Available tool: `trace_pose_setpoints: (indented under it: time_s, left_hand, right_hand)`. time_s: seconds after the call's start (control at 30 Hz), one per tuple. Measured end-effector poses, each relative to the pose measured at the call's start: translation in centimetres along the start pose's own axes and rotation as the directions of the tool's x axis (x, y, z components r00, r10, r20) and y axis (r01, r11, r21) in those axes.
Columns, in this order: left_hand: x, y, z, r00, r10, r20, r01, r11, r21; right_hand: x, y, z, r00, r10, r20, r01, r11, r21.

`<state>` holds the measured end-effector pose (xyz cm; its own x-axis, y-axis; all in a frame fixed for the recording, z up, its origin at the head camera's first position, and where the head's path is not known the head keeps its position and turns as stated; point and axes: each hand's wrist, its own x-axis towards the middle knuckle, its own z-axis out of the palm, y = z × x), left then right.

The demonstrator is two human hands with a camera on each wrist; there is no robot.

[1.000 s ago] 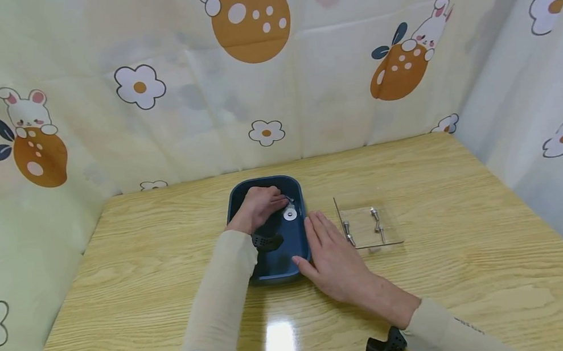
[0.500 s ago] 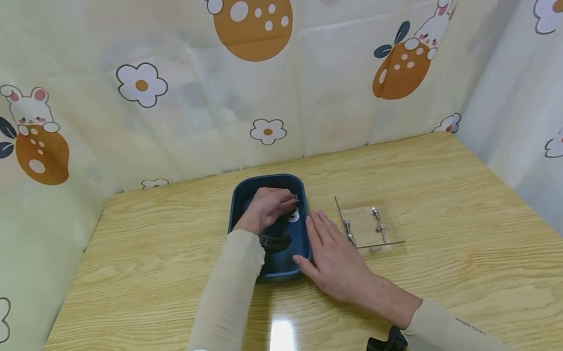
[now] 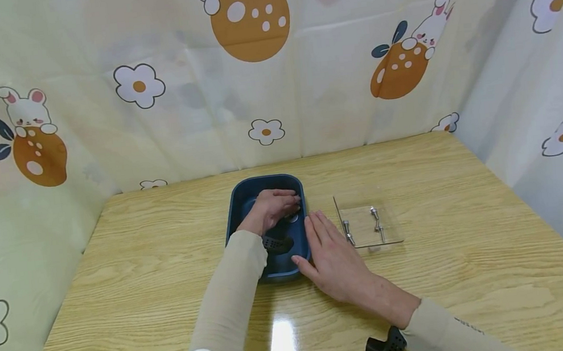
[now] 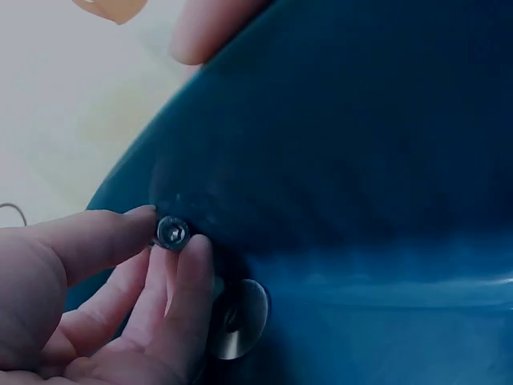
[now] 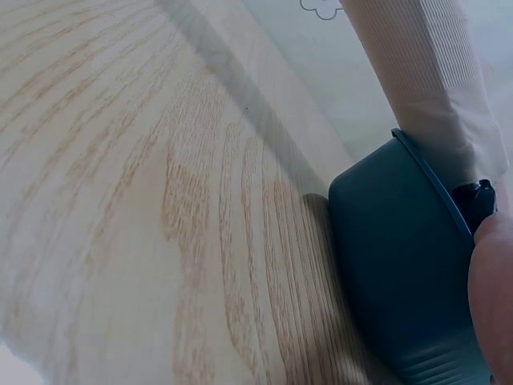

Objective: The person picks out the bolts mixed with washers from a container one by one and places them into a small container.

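Inside a dark blue plastic bin (image 3: 299,242), my left hand (image 3: 270,205) reaches toward the far right part. The left wrist view shows its thumb and a finger pinching a socket-head screw (image 4: 173,233), its round head facing the camera. Just below those fingertips is a shiny metal washer (image 4: 243,319) beside the bin wall; in the head view the washer is mostly covered by the hand. My right hand (image 3: 337,261) lies with straight fingers along the bin's right outer side, its thumb at the near right rim.
Right of the right hand, a clear plastic piece (image 3: 360,218) holds several metal screws (image 3: 378,223). All stand on a wood-grain table (image 3: 156,257), with a patterned curtain (image 3: 193,122) behind and at both sides.
My left hand has moved right and slightly nearer inside the bin, now covering most of the washer. The right hand has stayed at the bin's side.
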<state>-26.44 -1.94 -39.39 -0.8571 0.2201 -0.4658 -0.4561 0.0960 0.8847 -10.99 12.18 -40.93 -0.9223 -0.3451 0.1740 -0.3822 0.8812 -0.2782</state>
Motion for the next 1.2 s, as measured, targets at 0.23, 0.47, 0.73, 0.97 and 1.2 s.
trace_pose_setpoints:
  time_s: [0.23, 0.47, 0.73, 0.97, 1.2]
  left_hand:
    - [-0.2, 0.0, -0.1, 1.0, 0.003, 0.014, -0.003, 1.0, -0.005]
    - [-0.5, 0.2, -0.4, 1.0, 0.02, 0.024, -0.02, 1.0, 0.002]
    - [-1.4, 0.9, -1.0, 0.995, 0.082, 0.06, -0.081, 0.996, -0.024]
    - [-2.1, 2.0, -0.7, 0.988, 0.12, 0.1, -0.116, 0.992, -0.045]
    - [-2.4, 2.6, -0.1, 0.984, 0.139, 0.115, -0.13, 0.988, -0.085]
  right_hand:
    - [0.0, -0.1, -0.1, 1.0, -0.004, 0.01, 0.004, 1.0, -0.008]
    - [0.0, 0.2, -0.3, 1.0, -0.019, 0.001, 0.019, 1.0, -0.003]
    - [0.2, 0.5, -1.2, 1.0, -0.011, 0.007, 0.011, 1.0, -0.004]
    - [0.0, 1.2, -2.2, 1.0, 0.001, 0.012, -0.001, 1.0, -0.017]
    - [-0.2, 2.3, -2.7, 1.0, 0.01, -0.002, -0.01, 0.999, -0.032]
